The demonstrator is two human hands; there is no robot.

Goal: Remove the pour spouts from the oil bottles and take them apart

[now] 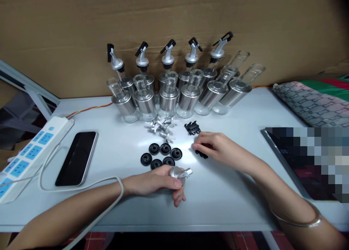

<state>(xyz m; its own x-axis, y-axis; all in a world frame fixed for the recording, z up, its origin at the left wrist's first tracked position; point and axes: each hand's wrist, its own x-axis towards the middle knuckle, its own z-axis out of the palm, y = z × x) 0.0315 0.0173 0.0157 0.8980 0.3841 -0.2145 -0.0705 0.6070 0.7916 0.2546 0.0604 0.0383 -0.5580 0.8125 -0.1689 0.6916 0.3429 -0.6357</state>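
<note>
Here, the left hand (163,180) is curled around a silver pourer head (176,172), gripping it thumb uppermost. At its two o'clock, the right hand (214,145) has its fingertips drawn together over a few black levers (201,154); whether it holds one cannot be told. Further black levers (192,128) lie at that hand's ten o'clock. Six black discs (165,148) sit at the left hand's twelve o'clock, with a pile of silver spouts (161,126) past them. Beyond, at twelve, glass bottles (169,98) stand in rows on the worktop (114,202), five wearing pourers (168,58). A phone (76,158) lies at ten.
</note>
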